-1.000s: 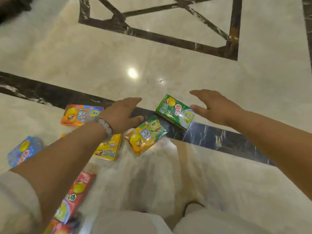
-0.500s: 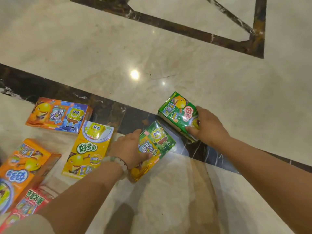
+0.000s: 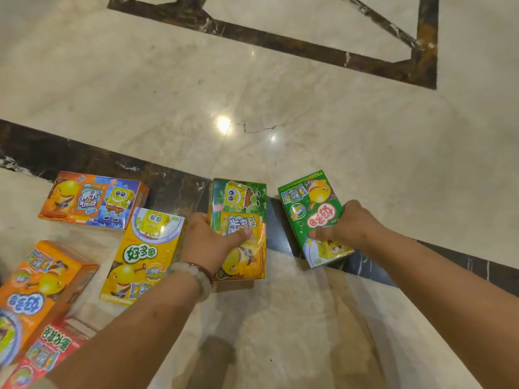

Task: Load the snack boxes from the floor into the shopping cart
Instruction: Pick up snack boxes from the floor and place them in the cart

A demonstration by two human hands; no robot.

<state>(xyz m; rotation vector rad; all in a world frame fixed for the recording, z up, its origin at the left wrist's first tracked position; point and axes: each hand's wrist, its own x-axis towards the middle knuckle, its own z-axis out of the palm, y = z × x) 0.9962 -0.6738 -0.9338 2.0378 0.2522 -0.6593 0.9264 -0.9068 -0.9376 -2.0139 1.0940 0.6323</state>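
Observation:
My left hand [image 3: 206, 241] grips a green-and-orange snack box [image 3: 238, 209] by its left edge, thumb across its front. My right hand [image 3: 348, 226] is closed on a green snack box [image 3: 307, 204] at its right side. Both boxes are tilted up, just above the dark marble strip. On the floor to the left lie a yellow box [image 3: 141, 254], an orange-and-blue box [image 3: 92, 200], an orange box [image 3: 36, 282] and a red box [image 3: 47, 352]. No shopping cart is in view.
The floor is polished beige marble [image 3: 280, 94] with a dark marble strip [image 3: 174, 181] running across under the boxes and a dark inlaid frame [image 3: 424, 37] farther away. A ceiling light reflects near the middle.
Both hands reached down from open above the boxes, closed on the two green boxes, and have turned and raised them toward me. The view has moved closer to the floor.

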